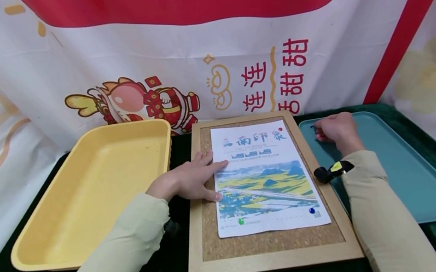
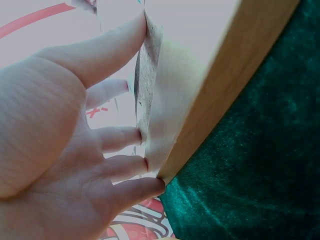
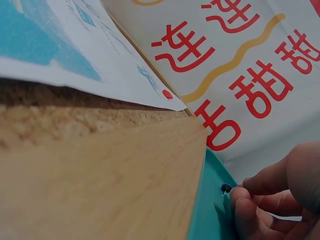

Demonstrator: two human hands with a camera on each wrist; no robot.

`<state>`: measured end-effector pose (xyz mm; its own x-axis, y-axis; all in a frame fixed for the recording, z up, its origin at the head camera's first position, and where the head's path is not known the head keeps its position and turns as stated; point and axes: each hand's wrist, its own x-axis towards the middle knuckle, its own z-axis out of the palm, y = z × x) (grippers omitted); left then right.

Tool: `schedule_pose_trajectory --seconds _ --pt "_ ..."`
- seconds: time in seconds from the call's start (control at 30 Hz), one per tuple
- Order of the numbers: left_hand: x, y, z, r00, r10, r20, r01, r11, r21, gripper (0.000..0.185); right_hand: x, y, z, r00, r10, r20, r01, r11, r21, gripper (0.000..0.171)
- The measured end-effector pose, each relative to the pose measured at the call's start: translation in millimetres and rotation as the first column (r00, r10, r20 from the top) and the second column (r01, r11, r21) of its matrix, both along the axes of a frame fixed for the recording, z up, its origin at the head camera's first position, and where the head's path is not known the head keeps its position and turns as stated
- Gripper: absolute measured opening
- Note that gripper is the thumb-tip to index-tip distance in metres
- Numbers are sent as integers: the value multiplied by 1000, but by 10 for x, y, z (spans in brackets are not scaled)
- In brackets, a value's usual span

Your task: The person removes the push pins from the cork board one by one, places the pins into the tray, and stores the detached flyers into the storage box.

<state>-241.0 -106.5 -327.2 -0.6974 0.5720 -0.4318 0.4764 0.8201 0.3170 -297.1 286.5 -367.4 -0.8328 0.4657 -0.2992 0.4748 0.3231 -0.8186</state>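
A printed poster [image 1: 264,180] lies on a cork board [image 1: 266,243] with a wooden frame [image 3: 115,185]. A green pin [image 1: 241,221] and a blue pin [image 1: 311,210] hold its bottom edge. My left hand [image 1: 192,179] rests flat, fingers straight, pressing the poster's left edge; in the left wrist view its fingertips [image 2: 135,135] touch the board. My right hand [image 1: 336,131] sits at the far left corner of the teal tray [image 1: 421,182], fingers curled, pinching a small dark push pin [image 3: 226,188] against the tray.
A yellow tray [image 1: 96,190] stands left of the board. Dark green cloth [image 2: 260,150] covers the table. A printed red and white banner [image 1: 206,49] hangs just behind the board and trays.
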Motion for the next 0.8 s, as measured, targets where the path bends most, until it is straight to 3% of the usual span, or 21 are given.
schedule_pose_trajectory --seconds 0.6,0.8 --pt "-6 15 -21 1000 5 3 -5 1000 -6 89 2 -12 4 999 -26 -21 25 997 -70 40" --pt "-8 10 -9 1000 13 2 -13 1000 -15 89 -10 -73 58 999 16 -35 -18 999 -45 46"
